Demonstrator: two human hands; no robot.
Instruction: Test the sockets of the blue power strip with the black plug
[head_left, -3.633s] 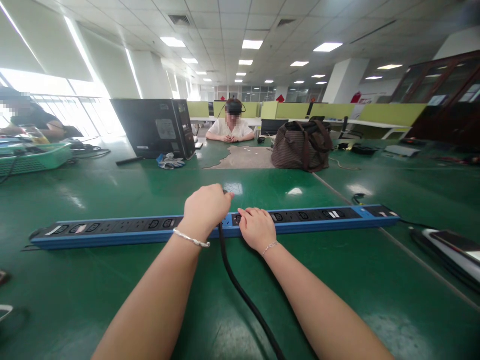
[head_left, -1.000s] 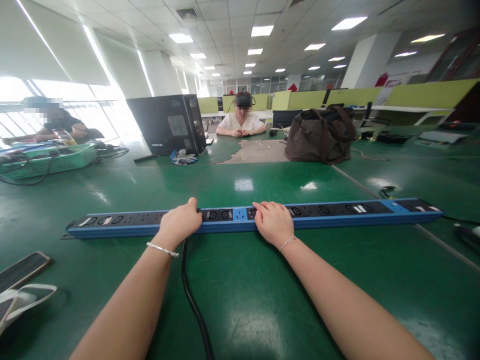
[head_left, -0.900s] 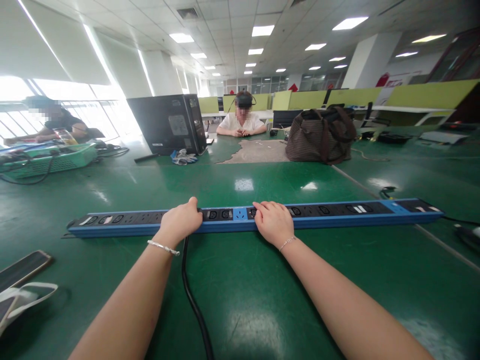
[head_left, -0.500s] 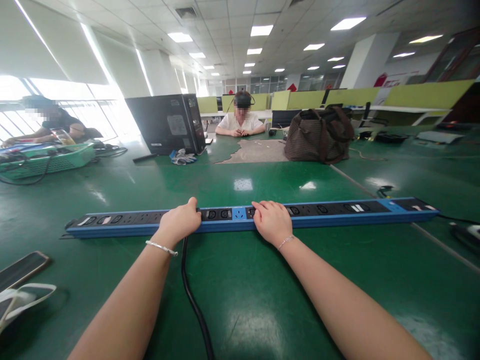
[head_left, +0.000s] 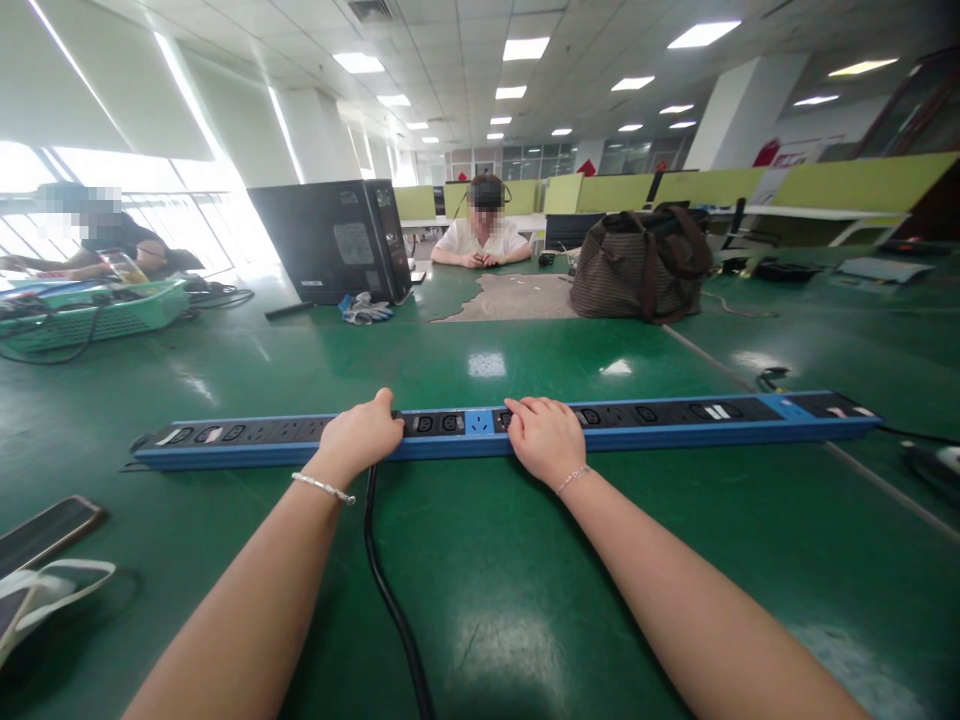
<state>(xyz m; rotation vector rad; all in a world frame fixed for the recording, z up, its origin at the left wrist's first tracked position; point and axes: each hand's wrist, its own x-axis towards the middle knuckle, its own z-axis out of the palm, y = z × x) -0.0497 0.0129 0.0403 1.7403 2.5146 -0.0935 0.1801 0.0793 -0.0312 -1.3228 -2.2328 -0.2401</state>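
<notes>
A long blue and black power strip (head_left: 480, 424) with several sockets lies across the green table. Left of its middle, my left hand (head_left: 362, 432) is wrapped over the strip, with the thumb on top and the other fingers hidden. My right hand (head_left: 546, 432) grips the strip right of the middle, its fingers bent over the top to the far edge. Between the hands, a blue socket panel and a few black sockets show. A thick black cable (head_left: 386, 590) runs from below my left hand toward the front edge of the view.
A phone (head_left: 49, 535) and a white strap (head_left: 64, 595) lie at the left. Farther back are a green basket (head_left: 135, 312), a black computer case (head_left: 322, 245), gloves (head_left: 365, 309) and a brown bag (head_left: 637, 265). One person sits opposite, another at far left.
Both hands keep their places on the power strip. The view has tilted very slightly, and the strip itself has not visibly moved on the table.
</notes>
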